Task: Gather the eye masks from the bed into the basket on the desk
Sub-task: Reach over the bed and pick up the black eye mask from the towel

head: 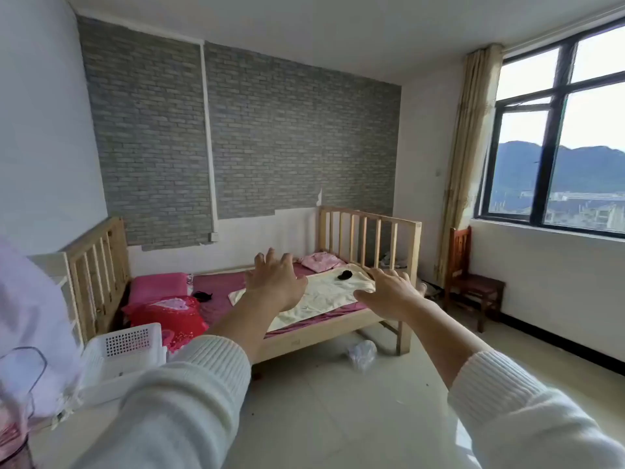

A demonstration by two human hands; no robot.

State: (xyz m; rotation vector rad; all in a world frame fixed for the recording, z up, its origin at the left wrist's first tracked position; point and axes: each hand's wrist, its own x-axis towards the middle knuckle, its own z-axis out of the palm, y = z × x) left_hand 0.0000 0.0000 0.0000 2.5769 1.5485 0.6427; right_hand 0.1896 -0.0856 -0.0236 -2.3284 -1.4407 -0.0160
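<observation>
Two black eye masks lie on a wooden-framed bed (338, 328). One eye mask (345, 274) rests on a cream blanket toward the far end, the other eye mask (202, 295) on the maroon sheet beside the pink pillows. A white perforated basket (126, 350) stands at the lower left on a pale surface. My left hand (275, 280) and my right hand (389, 292) are stretched out in front of me, fingers spread and holding nothing, both well short of the bed. White knitted sleeves cover both forearms.
A wooden chair (470, 282) stands against the right wall under a large window. A crumpled clear plastic bag (362, 354) lies on the tiled floor by the bed's near leg. Pink pillows and a folded pink cloth (321, 259) sit on the bed.
</observation>
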